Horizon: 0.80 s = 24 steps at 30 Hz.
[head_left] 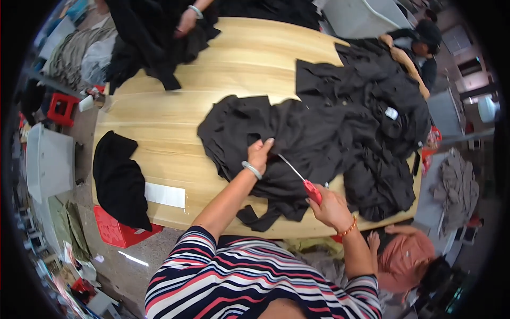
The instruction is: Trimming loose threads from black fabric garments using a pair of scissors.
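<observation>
A dark black garment (297,127) lies spread before me on the wooden table. My left hand (259,155), a pale bangle on its wrist, is closed on the cloth near the garment's middle. My right hand (330,207) grips a red-handled tool with a thin straight metal shaft (312,191). The shaft slants up and left over the cloth, its tip close to my left fingers. Whether the tip touches the cloth I cannot tell. A narrow strip of the garment hangs toward the table's near edge.
More black garments (382,127) are heaped on the right of the wooden table (175,114). A folded black piece (119,178) and white paper (165,195) lie left. Co-workers handle black cloth at the far left and far right; another person (406,260) is near right.
</observation>
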Motion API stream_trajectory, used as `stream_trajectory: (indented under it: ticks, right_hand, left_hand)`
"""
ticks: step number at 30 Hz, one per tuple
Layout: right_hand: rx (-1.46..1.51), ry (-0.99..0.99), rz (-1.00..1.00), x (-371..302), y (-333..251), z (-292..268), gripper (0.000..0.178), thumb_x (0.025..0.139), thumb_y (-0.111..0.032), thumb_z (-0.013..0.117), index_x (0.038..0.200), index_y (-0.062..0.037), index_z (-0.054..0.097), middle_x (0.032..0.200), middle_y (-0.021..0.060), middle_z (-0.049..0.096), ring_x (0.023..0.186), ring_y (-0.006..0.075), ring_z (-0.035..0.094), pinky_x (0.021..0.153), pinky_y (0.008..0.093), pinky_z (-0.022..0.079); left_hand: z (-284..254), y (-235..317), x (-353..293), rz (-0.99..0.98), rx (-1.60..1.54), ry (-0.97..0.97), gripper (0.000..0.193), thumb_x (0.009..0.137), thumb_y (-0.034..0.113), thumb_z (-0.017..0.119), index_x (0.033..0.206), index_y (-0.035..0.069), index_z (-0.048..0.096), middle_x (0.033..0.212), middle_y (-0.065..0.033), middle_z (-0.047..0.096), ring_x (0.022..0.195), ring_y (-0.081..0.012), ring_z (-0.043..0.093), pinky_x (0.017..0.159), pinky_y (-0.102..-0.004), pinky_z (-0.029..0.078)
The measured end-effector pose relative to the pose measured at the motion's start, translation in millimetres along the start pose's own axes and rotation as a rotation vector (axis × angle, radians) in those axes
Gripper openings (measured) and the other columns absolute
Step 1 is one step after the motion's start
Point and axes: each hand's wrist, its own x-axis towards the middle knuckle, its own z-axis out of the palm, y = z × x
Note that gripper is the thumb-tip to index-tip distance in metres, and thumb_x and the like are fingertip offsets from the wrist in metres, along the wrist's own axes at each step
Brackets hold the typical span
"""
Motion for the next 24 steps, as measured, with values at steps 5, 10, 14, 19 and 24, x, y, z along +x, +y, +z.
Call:
stream_trajectory:
  ticks: [5,10,14,19,24]
  right_hand:
    - [-0.010,-0.094,-0.010,5,-2,-3,0.037,0.085,-0.025,0.063,0.118,-0.0107,0.057,0.082,0.0204,0.067,0.083,0.0405,0.064,0.077,0.0479,0.049]
    - [-0.054,-0.203,0.015,-8,5,-3,0.036,0.085,-0.025,0.063,0.118,-0.0105,0.057,0.081,0.0195,0.067,0.083,0.0397,0.064,0.075,0.0472,0.050]
    - [-0.111,-0.251,-0.013,-24,14,18,0.036,0.086,-0.024,0.061,0.118,-0.0089,0.057,0.079,0.0200,0.067,0.077,0.0383,0.065,0.070,0.0457,0.051]
    - [-0.048,-0.165,-0.057,-26,3,46,0.029,0.087,-0.018,0.055,0.114,-0.0077,0.057,0.078,0.0202,0.067,0.074,0.0361,0.067,0.068,0.0447,0.051]
    - [0.017,-0.039,-0.048,-22,9,52,0.029,0.087,-0.015,0.056,0.115,-0.0088,0.057,0.079,0.0194,0.067,0.076,0.0354,0.067,0.070,0.0450,0.052]
  left_hand:
    - [1,25,-19,-0.044,0.027,-0.036,0.008,0.093,0.015,0.063,0.092,0.007,0.064,0.092,-0.0034,0.068,0.082,-0.0137,0.065,0.074,-0.0330,0.055]
    - [0,35,-27,0.153,0.128,-0.028,0.013,0.093,0.014,0.062,0.105,0.008,0.066,0.102,-0.0034,0.068,0.096,-0.0140,0.063,0.088,-0.0300,0.047]
    - [12,49,-36,0.041,0.017,-0.122,0.018,0.094,0.019,0.062,0.108,0.008,0.065,0.107,-0.0025,0.068,0.098,-0.0135,0.062,0.091,-0.0306,0.045]
    - [28,68,-39,-0.049,-0.197,-0.176,0.032,0.099,0.034,0.051,0.114,0.007,0.060,0.110,-0.0065,0.067,0.102,-0.0200,0.062,0.090,-0.0371,0.046]
    - [2,70,-15,0.286,0.298,0.089,0.023,0.097,0.029,0.058,0.101,0.007,0.066,0.089,0.0026,0.064,0.078,-0.0081,0.059,0.072,-0.0263,0.050]
